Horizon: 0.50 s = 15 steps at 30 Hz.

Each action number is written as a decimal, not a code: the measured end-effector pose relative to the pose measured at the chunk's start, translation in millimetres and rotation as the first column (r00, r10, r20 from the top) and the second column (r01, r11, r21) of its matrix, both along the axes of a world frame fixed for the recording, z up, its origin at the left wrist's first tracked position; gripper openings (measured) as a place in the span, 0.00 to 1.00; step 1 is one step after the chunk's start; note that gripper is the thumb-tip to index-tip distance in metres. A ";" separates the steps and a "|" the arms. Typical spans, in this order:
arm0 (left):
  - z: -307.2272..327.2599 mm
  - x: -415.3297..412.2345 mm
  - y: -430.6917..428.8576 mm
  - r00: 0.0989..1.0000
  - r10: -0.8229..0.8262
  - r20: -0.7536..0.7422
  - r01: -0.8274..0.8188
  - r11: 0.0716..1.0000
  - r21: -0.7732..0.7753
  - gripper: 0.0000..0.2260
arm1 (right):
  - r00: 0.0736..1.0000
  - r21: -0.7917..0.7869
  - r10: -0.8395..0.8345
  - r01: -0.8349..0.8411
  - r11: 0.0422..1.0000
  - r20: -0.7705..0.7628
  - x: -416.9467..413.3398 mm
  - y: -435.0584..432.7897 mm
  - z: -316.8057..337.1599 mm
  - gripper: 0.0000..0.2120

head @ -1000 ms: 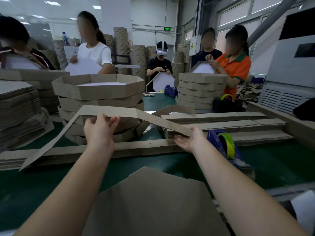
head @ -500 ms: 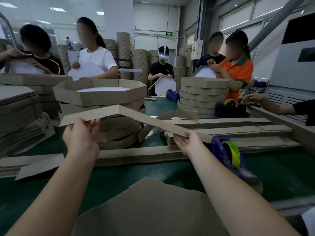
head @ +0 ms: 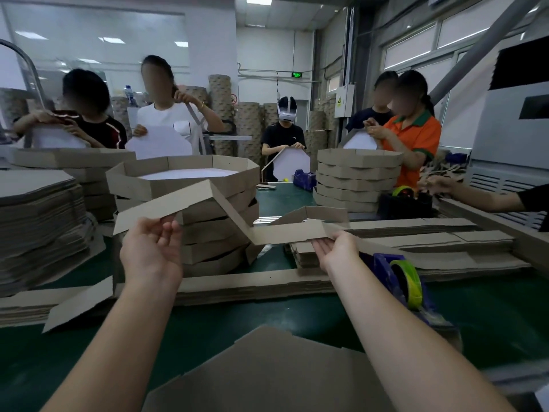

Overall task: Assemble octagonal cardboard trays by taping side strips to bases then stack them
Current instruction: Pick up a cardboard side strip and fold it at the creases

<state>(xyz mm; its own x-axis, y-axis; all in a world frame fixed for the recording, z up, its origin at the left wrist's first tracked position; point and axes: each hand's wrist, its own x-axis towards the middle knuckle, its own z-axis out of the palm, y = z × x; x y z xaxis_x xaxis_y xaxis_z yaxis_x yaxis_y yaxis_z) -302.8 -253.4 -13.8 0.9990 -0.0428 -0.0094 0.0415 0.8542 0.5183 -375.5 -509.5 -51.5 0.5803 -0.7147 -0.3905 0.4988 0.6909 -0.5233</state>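
Observation:
A long brown cardboard side strip (head: 225, 208) hangs in the air between my hands, creased into several angled segments. My left hand (head: 153, 251) holds its left end with the fingers curled behind it. Further right, my right hand (head: 335, 248) supports the strip from below with the palm up and the thumb on its edge. An octagonal cardboard base (head: 267, 373) lies flat on the green table (head: 487, 319) right below my forearms. A stack of finished octagonal trays (head: 190, 209) stands behind the strip.
A blue tape dispenser with yellow-green tape (head: 407, 281) sits by my right forearm. Flat strips (head: 416, 230) are piled across the middle, flat bases (head: 38, 221) at left, another tray stack (head: 358, 179) beyond. Several people work round the table; someone's arm (head: 487, 197) reaches in at right.
The strip, nearly straight a second ago, is now folded into a zigzag along its creases. Both hands have lifted it and moved closer together. The view has tilted down slightly.

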 end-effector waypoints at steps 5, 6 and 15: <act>15.0 -2.8 13.3 1.000 -0.009 0.006 0.009 1.000 -0.023 0.07 | 0.995 0.022 0.031 -0.034 0.999 0.098 -12.4 -5.8 11.6 0.18; 18.6 -3.0 16.3 1.000 -0.013 0.016 0.013 0.999 -0.032 0.06 | 0.992 0.050 0.042 -0.048 0.998 0.120 -15.1 -7.5 14.9 0.19; 40.0 -5.6 25.5 0.996 -0.012 0.090 0.013 1.000 -0.009 0.06 | 0.989 -0.095 0.120 -0.111 0.989 0.089 -8.4 24.3 42.6 0.13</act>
<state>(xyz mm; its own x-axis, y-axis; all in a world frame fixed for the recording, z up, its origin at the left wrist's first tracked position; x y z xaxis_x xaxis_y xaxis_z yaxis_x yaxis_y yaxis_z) -308.4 -227.9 26.2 0.9952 -0.0550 0.0806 0.0060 0.8588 0.5124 -384.0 -485.3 -8.9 0.6921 -0.6703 -0.2678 0.4683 0.6994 -0.5400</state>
